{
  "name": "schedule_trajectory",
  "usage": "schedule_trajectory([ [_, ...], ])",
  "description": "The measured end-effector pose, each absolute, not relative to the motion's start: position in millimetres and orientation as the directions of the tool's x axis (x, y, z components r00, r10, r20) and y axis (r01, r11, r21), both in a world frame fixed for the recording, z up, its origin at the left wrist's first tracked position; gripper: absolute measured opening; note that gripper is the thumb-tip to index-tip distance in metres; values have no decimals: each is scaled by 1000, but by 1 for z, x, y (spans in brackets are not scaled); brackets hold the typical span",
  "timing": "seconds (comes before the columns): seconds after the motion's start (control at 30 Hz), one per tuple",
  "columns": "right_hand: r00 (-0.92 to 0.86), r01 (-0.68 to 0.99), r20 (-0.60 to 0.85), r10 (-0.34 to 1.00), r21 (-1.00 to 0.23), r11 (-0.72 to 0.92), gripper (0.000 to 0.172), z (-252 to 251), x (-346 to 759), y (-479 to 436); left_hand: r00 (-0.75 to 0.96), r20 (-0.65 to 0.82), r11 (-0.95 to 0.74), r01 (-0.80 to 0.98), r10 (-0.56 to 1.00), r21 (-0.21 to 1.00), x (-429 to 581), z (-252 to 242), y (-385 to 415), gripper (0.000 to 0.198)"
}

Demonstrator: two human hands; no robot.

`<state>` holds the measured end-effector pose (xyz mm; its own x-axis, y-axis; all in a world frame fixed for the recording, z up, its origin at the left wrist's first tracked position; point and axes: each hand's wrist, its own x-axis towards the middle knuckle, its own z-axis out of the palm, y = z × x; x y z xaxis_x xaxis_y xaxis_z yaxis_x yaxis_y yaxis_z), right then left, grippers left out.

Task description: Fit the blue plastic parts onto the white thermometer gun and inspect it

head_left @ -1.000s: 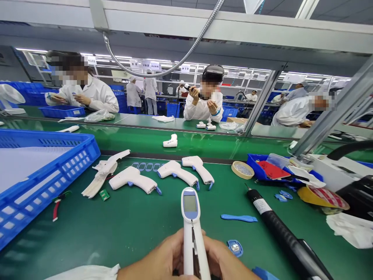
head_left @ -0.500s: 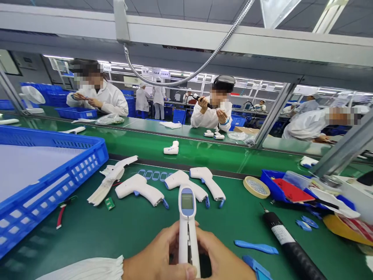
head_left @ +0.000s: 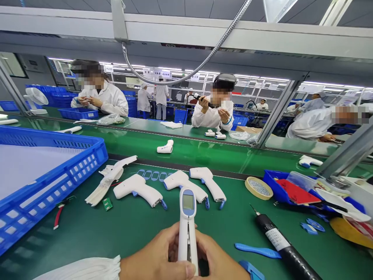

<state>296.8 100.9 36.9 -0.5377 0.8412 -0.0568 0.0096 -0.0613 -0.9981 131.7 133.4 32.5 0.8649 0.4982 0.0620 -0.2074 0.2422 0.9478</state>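
Both hands are wrapped around one white infrared thermometer (head_left: 187, 229), held upright near the bottom middle with its blue-framed display facing me. A narrow gap runs down the seam of its handle. My left hand (head_left: 159, 252) grips the left side, its thumb lying across the lower handle. My right hand (head_left: 217, 256) closes on the right side; some of its fingers are hidden behind the handle. Just beyond lie three more thermometers: one at left (head_left: 140, 189), one in the middle (head_left: 186, 184) and one at right (head_left: 208, 184), each with a blue flap at the handle end.
A blue crate (head_left: 96, 151) fills the left side. Opened shell parts (head_left: 110, 181), a small green circuit board (head_left: 107, 204) and a red wire (head_left: 58, 216) lie beside it. Rightward are a black electric screwdriver (head_left: 287, 247), blue pry tool (head_left: 258, 250), tape roll (head_left: 259, 188) and blue bin (head_left: 269, 179). Co-workers sit opposite.
My hands keep their hold on the thermometer, almost unmoved. The electric screwdriver appears further left, over the pry tool's end. A thermometer on the green strip beyond has shifted left.
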Motion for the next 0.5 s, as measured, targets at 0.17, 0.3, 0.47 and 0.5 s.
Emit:
schedule_trajectory([
  [0.17,-539,-6,-60,840,-997,-75,57,40,297,100,868,10,233,-144,497,962,132,41,133,52],
  [0.3,-542,3,-48,839,-998,-55,57,38,296,99,865,17,224,-149,502,963,132,41,133,48],
  [0.47,-496,44,-132,858,-991,-127,63,35,295,100,817,-103,262,-60,568,963,133,29,136,70],
  [0.5,-454,75,-157,877,-988,-138,60,34,297,99,806,-138,278,-34,576,960,134,26,138,80],
])
